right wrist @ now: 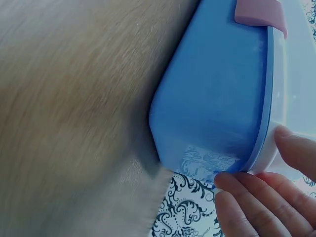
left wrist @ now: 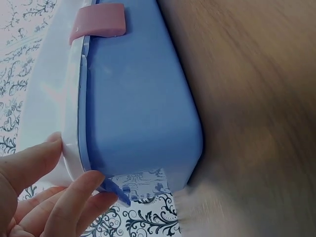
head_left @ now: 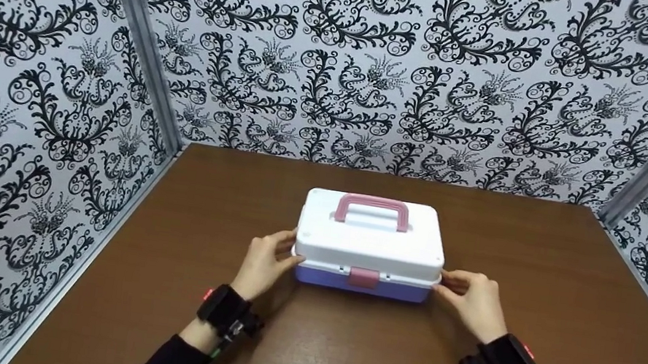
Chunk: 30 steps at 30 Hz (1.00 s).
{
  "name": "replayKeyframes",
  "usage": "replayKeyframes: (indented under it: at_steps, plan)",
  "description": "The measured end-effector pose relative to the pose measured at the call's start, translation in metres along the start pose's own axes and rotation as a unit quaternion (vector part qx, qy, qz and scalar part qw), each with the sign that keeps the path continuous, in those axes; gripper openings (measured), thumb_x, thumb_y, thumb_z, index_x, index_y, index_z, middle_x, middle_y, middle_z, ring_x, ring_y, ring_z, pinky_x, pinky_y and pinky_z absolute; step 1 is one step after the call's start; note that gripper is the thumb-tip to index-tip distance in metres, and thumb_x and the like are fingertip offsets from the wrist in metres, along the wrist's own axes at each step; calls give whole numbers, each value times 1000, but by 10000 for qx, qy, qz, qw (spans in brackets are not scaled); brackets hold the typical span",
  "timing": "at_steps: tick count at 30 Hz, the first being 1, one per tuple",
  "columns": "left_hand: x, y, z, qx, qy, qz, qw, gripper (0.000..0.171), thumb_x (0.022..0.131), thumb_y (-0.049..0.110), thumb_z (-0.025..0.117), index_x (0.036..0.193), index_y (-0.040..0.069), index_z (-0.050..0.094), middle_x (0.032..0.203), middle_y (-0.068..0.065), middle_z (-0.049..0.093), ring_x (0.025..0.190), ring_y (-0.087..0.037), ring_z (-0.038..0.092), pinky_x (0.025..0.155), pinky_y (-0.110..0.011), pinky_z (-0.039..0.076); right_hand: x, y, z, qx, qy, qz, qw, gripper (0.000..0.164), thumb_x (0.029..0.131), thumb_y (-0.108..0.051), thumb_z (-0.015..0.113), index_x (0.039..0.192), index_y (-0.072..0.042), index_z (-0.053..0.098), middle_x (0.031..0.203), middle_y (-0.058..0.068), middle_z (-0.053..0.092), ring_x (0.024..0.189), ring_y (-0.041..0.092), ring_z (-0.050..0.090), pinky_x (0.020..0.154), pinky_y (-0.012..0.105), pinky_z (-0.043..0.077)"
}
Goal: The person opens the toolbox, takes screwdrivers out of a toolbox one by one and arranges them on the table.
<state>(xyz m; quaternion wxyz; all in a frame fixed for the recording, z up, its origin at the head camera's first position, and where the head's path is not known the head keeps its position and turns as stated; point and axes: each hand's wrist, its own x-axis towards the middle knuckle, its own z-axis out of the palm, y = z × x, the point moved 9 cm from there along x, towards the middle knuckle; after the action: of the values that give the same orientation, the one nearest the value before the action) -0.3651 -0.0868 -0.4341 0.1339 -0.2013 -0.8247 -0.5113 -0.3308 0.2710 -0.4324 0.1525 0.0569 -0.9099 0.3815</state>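
A toolbox [head_left: 371,237] with a white lid, a blue-violet base and a pink latch [head_left: 363,278] sits on the brown table. Its pink carrying handle [head_left: 373,206] stands up from the lid, which is closed. At the left end, my left hand [head_left: 264,264] grips the lid's rim, thumb on the front corner and fingers round the side. My right hand [head_left: 472,299] holds the opposite end the same way. In the left wrist view, fingertips [left wrist: 91,182] lie just under the white rim [left wrist: 74,113]. The right wrist view shows the right thumb [right wrist: 291,145] against the lid edge.
The brown wooden table [head_left: 223,194] extends on all sides of the box. Patterned black-and-white panels [head_left: 374,77] stand behind and at both sides, with grey posts [head_left: 142,48] at the corners. Each wrist carries a black strapped camera [head_left: 225,309].
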Motion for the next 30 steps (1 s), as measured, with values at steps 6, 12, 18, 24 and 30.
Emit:
replayKeyframes:
  at_steps: [6, 12, 18, 24, 30]
  plan:
    - [-2, 2, 4, 13, -115, -3, 9999, 48, 84, 6, 76, 126, -12, 60, 124, -31, 63, 109, -38, 67, 88, -40, 59, -4, 0, -1, -8, -98, 75, 9999, 31, 83, -10, 79, 107, 8, 72, 100, 24, 74, 89, 34, 74, 76, 37, 62]
    - [-2, 2, 4, -20, -97, 60, 9999, 47, 84, 4, 75, 125, -13, 59, 122, -33, 63, 109, -40, 67, 88, -40, 58, -4, -20, -7, -1104, 145, -465, 9927, 38, 82, -24, 81, 104, 6, 74, 95, 24, 74, 80, 36, 73, 68, 47, 60]
    - [0, 3, 5, -63, -138, 69, 9999, 47, 84, 2, 75, 125, -15, 58, 123, -34, 61, 111, -41, 65, 89, -42, 58, -15, -77, -22, -2214, 1420, -1835, 9472, 66, 72, -42, 84, 114, 7, 68, 101, 29, 71, 79, 46, 70, 57, 54, 57]
    - [0, 5, 5, 36, -161, 41, 9999, 49, 84, 3, 75, 126, -15, 58, 123, -34, 62, 111, -40, 66, 89, -37, 58, -45, -135, 16, -2256, 1967, -4344, 8495, 49, 72, -34, 77, 106, 1, 73, 103, 18, 75, 96, 36, 69, 77, 46, 59]
    - [-1, 6, 5, 99, -110, 108, 9998, 49, 84, 3, 75, 126, -15, 58, 123, -33, 62, 110, -39, 66, 88, -38, 58, -56, -146, 66, -2716, 1742, -5262, 7868, 52, 65, -29, 83, 108, -2, 73, 104, 10, 74, 95, 29, 66, 83, 40, 57]
